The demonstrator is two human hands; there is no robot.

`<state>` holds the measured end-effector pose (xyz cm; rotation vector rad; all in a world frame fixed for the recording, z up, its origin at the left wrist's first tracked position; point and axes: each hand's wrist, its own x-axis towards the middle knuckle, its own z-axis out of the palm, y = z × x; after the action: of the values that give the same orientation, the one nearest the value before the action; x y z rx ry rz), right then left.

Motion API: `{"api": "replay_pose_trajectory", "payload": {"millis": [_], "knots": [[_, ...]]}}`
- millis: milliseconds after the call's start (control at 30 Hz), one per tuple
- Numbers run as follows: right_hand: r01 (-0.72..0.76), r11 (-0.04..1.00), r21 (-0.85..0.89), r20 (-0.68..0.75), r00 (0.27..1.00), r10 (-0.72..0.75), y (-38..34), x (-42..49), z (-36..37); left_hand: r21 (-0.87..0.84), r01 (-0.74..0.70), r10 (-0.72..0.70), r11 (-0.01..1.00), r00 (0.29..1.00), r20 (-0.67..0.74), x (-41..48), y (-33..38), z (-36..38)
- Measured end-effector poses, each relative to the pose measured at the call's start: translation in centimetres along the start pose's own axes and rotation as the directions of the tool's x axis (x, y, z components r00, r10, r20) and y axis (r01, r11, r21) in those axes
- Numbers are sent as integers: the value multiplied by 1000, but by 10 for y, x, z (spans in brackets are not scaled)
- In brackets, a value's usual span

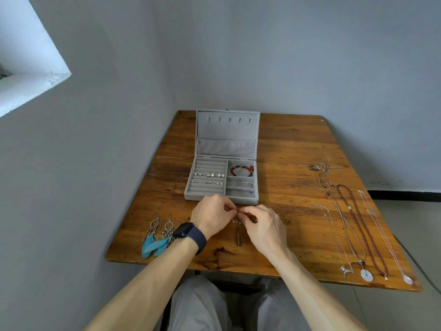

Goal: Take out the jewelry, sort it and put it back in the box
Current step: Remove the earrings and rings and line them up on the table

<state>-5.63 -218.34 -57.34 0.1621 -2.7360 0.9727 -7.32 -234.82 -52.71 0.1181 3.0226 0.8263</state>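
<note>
1. The left hand (212,215) and the right hand (262,225) meet fingertip to fingertip. Both pinch the top of a small dangling piece (238,231), whose brown drop trails back toward the person. I cannot tell whether it hangs free or lies on the wood. A dark watch (191,235) sits on the left wrist.
2. Just left of the left hand, a pair of blue feather earrings (157,237) lies side by side.
3. Well to the right of the right hand, the necklaces (358,223) are laid out in lines: thin chains and a dark red beaded strand, with pendants toward the near edge.
4. Just beyond the fingertips the grey jewelry box (198,195) stands open, its lid (226,134) upright and its hooks bare. Two rows of small studs (210,175) sit in the ring rolls. A red bracelet (242,170) fills the far right compartment and a silver bangle (243,183) the middle one.
5. Sorting looks to be about midway. The long pieces and earrings are out and grouped. I cannot tell whether the boxed items are already returned or not yet removed.
6. The worn wooden table (298,144), cracked across, fills a corner of grey walls. A window recess (23,56) opens high on the left.
</note>
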Motion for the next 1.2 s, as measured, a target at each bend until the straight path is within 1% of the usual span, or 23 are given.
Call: {"api": "replay_pose_trajectory", "payload": {"millis": [400, 567, 633, 700, 767, 833, 900, 1000, 1133, 1200], "knots": [[-6, 1000, 14, 2, 1000, 6, -1, -1, -3, 35, 21, -21, 999, 1000, 1, 0, 5, -2], [4, 998, 64, 5, 1000, -4, 3, -4, -8, 21, 30, -29, 999, 999, -15, -1, 6, -9], [48, 999, -18, -29, 998, -49, 7, -11, -9, 22, 23, -21, 999, 997, -69, -6, 2, -16], [103, 983, -150, -52, 992, -112, 12, -19, -11, 61, -15, 26, 998, 983, -182, -11, -5, -22], [125, 963, -237, -34, 990, -137, 15, -28, -12, 143, -53, 93, 988, 952, -291, -15, -16, -27], [121, 954, -276, 17, 993, -121, 16, -34, -12, 201, -31, 98, 979, 938, -332, -13, -27, -32], [121, 948, -294, 87, 991, -100, 16, -38, -11, 220, 24, 47, 975, 949, -313, -9, -37, -38], [138, 940, -312, 172, 981, -87, 19, -41, -10, 220, 101, -56, 970, 978, -201, 2, -52, -43], [140, 934, -330, 202, 976, -75, 21, -40, -11, 250, 139, -143, 958, 990, -3, 14, -65, -43], [140, 933, -331, 200, 977, -75, 21, -40, -10, 221, 134, -147, 966, 988, 42, 16, -65, -38]]}}
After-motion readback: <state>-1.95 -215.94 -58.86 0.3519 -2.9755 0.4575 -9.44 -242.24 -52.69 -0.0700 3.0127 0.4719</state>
